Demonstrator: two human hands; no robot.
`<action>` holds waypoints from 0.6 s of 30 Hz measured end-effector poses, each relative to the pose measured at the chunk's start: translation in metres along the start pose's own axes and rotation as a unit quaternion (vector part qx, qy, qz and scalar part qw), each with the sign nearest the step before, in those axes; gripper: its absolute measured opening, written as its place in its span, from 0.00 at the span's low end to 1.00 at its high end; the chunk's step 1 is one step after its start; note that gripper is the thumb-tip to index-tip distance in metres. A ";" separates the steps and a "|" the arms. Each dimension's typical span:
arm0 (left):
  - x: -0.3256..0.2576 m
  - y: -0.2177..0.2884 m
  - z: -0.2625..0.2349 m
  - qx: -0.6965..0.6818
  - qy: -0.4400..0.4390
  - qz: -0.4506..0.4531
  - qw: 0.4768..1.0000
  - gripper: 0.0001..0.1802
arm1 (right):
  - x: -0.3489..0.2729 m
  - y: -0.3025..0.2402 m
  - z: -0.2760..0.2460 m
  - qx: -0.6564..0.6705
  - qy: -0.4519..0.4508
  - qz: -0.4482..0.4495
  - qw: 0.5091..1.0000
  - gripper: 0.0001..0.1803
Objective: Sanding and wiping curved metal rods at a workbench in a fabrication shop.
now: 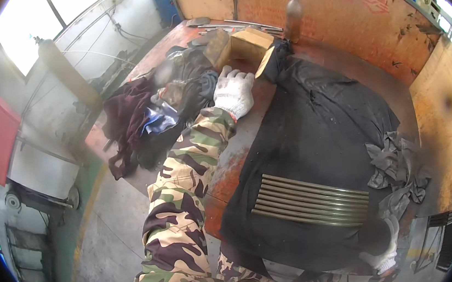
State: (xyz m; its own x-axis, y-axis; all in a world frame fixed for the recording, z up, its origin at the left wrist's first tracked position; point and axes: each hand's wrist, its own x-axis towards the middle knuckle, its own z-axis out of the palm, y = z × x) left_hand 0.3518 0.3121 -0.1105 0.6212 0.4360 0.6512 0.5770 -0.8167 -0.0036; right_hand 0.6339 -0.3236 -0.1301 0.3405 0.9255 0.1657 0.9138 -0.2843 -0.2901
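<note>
My left hand point(233, 92), in a white knit glove, reaches to the near side of an open cardboard box point(251, 44). Its fingers are curled, and their tips and anything they hold are hidden. Near the lower right edge is my right hand point(384, 256), also in a white glove, with fingers spread and nothing visible in it. It is beside the near right corner of a black cloth point(318, 126) covering part of the table. Several metal rods point(310, 201) lie side by side in a row on that cloth, up and left of my right hand.
Dark rags and clothing point(129, 112) are piled left of the box. A spray bottle point(294, 15) stands by the orange back board point(345, 13). A crumpled grey cloth point(397, 170) lies at the table's right. Thin rods point(247, 25) lie behind the box.
</note>
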 end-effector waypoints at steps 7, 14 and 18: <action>0.055 -0.007 0.004 -0.044 -0.121 -0.121 0.984 0.17 | -0.001 -0.014 -0.007 0.009 0.033 -0.005 0.999 0.70; 0.042 -0.202 0.087 0.059 -0.271 -0.149 0.949 0.23 | 0.024 -0.024 -0.011 0.082 0.050 -0.037 0.995 0.65; 0.047 -0.224 0.111 -0.068 -0.401 -0.334 0.850 0.26 | 0.006 -0.049 -0.043 0.054 0.030 -0.001 0.998 0.65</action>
State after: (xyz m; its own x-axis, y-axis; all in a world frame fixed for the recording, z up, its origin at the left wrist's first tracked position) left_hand 0.3104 0.5573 -0.1634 0.3726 0.8927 -0.2537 0.9101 -0.2980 0.2880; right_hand 0.6010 -0.3148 -0.0746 0.3537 0.9089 0.2210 0.8866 -0.2504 -0.3890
